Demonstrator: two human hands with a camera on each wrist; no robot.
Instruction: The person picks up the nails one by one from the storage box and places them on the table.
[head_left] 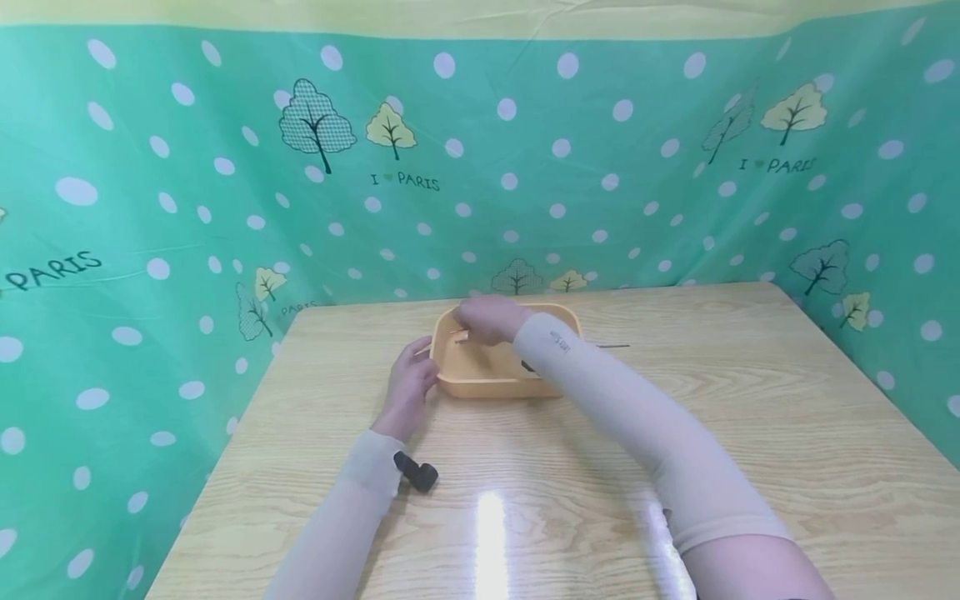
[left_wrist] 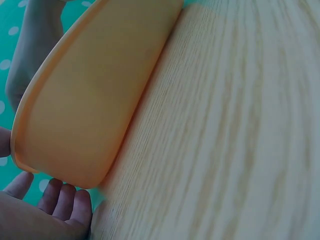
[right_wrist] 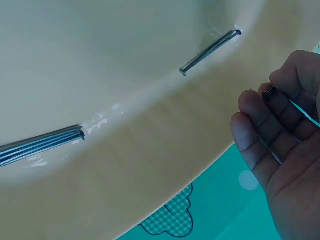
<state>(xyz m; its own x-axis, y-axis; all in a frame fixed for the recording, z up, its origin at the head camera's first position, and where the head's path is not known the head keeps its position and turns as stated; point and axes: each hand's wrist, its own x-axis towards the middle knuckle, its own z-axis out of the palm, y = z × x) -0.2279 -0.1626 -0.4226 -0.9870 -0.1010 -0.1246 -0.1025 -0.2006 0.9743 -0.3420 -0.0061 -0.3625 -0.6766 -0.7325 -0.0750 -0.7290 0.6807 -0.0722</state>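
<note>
An orange plastic tray (head_left: pixel 487 387) with rounded corners stands on the wooden table. My left hand (head_left: pixel 408 387) is at its left end; in the left wrist view the fingers (left_wrist: pixel 65 202) lie against the outer wall without wrapping round it. My right hand (head_left: pixel 491 319) reaches into the tray at the back left. Its thumb and finger pinch a small item, probably a nail (right_wrist: pixel 269 94), of which only a dark end shows. Along the tray floor, in the right wrist view, lie a single metal nail (right_wrist: pixel 210 52) and a cluster of several nails (right_wrist: pixel 45 145).
A thin dark rod (head_left: pixel 613 346) sticks out right of the tray, partly hidden by my right forearm. The wooden table (head_left: pixel 750 400) extends around the tray. Behind hangs a green dotted curtain (head_left: pixel 637 208). A black camera mount (head_left: pixel 417 473) is on my left wrist.
</note>
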